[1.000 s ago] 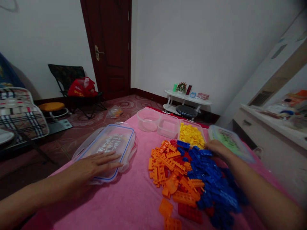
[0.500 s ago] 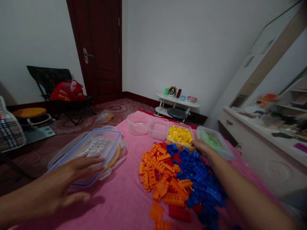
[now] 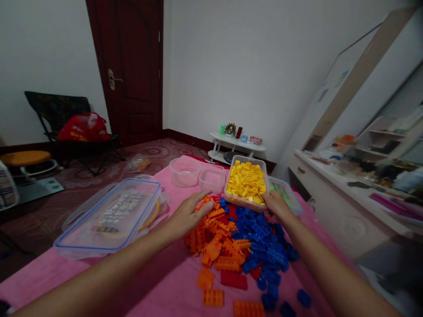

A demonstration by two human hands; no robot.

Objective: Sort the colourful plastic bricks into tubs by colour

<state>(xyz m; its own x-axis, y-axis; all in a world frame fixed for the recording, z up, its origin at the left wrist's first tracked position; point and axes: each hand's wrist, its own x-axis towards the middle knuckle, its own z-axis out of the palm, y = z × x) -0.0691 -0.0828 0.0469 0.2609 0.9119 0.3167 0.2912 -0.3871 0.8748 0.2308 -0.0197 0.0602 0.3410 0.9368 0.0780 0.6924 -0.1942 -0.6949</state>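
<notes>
A clear tub of yellow bricks (image 3: pixel 246 181) is tipped up toward me at the far side of the pink cloth (image 3: pixel 155 281). My right hand (image 3: pixel 275 204) grips its near right corner. My left hand (image 3: pixel 189 214) reaches over the brick pile with fingers stretched out, holding nothing, its tips close to the tub's near left corner. Below both hands lies a heap of orange bricks (image 3: pixel 216 240) on the left, blue bricks (image 3: pixel 261 237) on the right, and a few red bricks (image 3: pixel 234 279) among them.
Stacked clear lids with blue rims (image 3: pixel 110 215) lie at the left. A round empty tub (image 3: pixel 185 171) and a square empty tub (image 3: pixel 212 177) stand at the back. A lid with a green label (image 3: pixel 286 191) lies right of the yellow tub. A white cabinet (image 3: pixel 333 193) flanks the right.
My left hand left the clear lids and swung right over the orange bricks. My right hand has tilted the yellow tub up off the cloth. The camera turned right.
</notes>
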